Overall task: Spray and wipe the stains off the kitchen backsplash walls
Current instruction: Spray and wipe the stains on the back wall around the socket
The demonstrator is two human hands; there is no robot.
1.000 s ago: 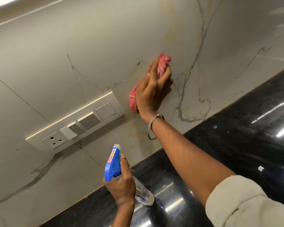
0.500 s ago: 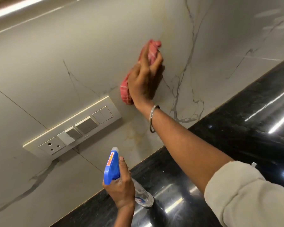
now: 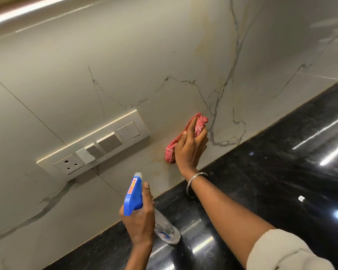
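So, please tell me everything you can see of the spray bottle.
The spray bottle has a blue plastic trigger head with a pale nozzle tip and an orange label, on a clear body with a blue mark near its base. The left hand grips its neck, holding it tilted above the black counter, nozzle toward the wall. Its liquid level cannot be told.

Black polished stone countertop (image 3: 271, 172), glossy, light streaks reflected. Small white scrap (image 3: 301, 198) lies on it, right side, well apart from wall.
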